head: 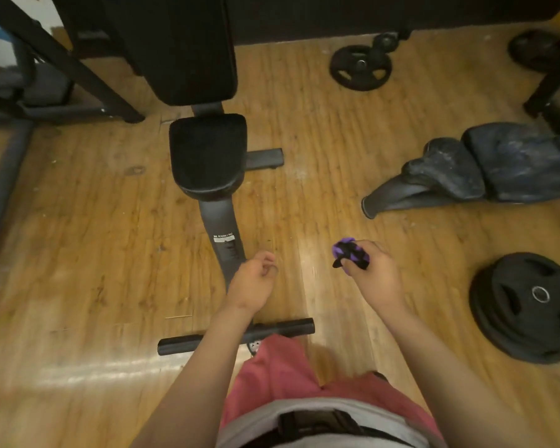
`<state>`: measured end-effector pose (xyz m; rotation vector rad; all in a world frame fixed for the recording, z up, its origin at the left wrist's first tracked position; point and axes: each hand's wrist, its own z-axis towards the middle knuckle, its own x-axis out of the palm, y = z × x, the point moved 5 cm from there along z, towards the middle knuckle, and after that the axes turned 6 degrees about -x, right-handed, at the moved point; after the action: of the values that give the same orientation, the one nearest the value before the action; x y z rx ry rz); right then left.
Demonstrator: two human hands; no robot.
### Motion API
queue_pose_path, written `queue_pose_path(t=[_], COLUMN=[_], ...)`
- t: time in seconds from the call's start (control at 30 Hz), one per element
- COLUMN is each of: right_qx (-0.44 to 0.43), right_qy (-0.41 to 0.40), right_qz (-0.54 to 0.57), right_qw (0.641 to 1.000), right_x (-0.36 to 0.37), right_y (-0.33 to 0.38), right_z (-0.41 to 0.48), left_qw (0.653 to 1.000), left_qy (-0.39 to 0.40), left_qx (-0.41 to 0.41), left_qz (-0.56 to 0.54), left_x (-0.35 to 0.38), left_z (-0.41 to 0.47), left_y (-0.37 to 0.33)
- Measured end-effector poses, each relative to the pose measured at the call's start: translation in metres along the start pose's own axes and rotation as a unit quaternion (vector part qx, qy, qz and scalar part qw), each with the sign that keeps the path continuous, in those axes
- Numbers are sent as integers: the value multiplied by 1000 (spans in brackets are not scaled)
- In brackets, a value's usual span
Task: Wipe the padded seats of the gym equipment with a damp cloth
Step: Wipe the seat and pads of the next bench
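Seat pad [207, 156] lay ahead-left of the right grip [372, 270], which clamped a purple cloth [348, 252]; its long axis ran straight away; the empty, loosely curled left grip [254, 279] was nearer.

Purple-black cloth [349, 252] bunched in fist, above floor; black padded seat [207, 156] level, backrest pad [181, 43] beyond.

With left hand [254, 279] loosely curled, right hand [377, 274] grips cloth [348, 252].

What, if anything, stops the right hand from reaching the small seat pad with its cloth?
Probably nothing, so yes: the right hand grips the cloth, and only bare floor lies between it and the seat pad.
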<state>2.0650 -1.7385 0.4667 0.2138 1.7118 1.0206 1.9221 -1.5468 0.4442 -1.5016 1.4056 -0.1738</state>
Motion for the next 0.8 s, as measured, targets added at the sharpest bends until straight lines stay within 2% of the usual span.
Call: queue_pose_path(t=[0.17, 0.43, 0.6, 0.8], right_qx=[29, 109, 158, 188], right_qy=[-4, -48, -105, -136], right_qz=[39, 56, 64, 79], right_qw=[999, 991, 980, 970], right_x=[-68, -194, -248, -282], right_y=[-68, -182, -232, -267], right_z=[-23, -64, -82, -64], left_qw=[1000, 986, 975, 967], left_qy=[9, 131, 159, 184], left_qx=[15, 74, 105, 122], left_qz=[23, 77, 116, 131], left_x=[81, 239, 293, 346], left_z=[-20, -47, -38, -11], left_y=[-53, -142, -195, -240])
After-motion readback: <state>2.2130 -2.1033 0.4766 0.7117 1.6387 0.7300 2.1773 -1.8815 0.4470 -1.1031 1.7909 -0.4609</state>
